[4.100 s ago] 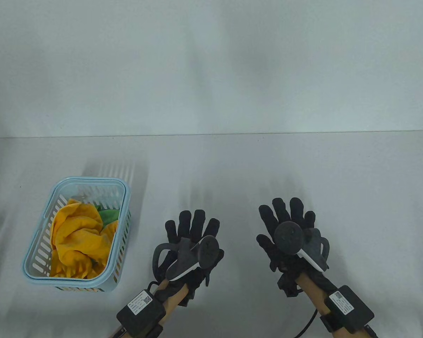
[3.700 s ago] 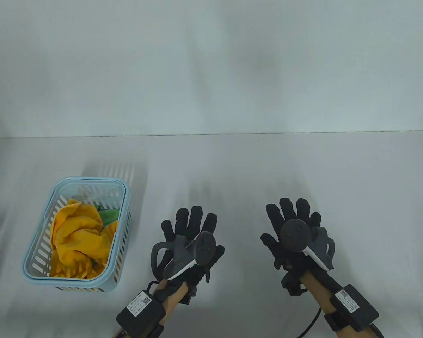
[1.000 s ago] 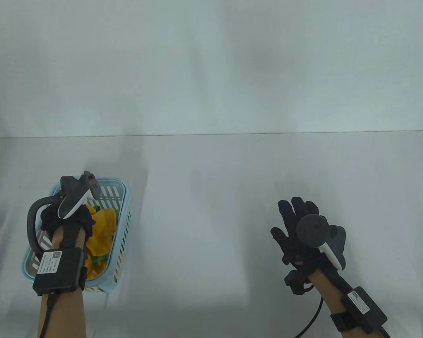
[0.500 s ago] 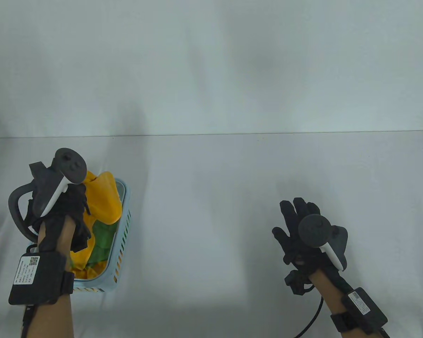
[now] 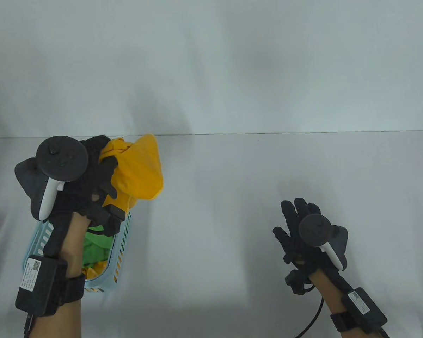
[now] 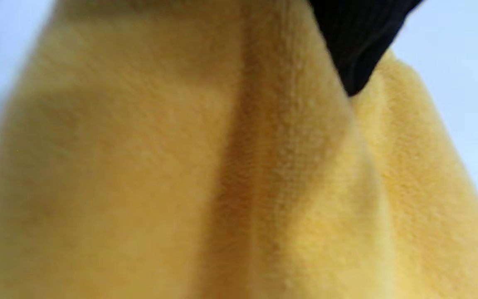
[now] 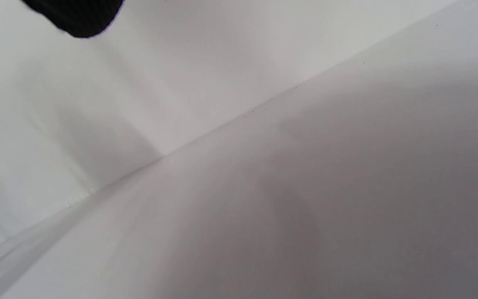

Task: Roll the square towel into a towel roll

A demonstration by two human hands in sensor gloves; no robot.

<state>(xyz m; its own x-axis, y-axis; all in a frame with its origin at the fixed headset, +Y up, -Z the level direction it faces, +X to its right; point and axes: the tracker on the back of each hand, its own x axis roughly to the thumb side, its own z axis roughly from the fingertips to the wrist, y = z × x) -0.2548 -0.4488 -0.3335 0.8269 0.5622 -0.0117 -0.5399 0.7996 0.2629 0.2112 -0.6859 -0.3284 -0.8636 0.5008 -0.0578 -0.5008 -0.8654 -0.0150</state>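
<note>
table view: yellow towel (image 5: 137, 172) in left hand (image 5: 88, 183)

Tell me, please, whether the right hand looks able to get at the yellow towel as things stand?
Probably yes. The right hand is open and holds nothing, and bare table lies between it and the yellow towel, which the left hand holds up above the basket. It would have to cross over.

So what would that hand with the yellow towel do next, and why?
Probably carry the yellow towel rightward and lay it on the bare table. The left hand grips it bunched above the basket, the right hand waits open, and rolling needs it flat.
</note>
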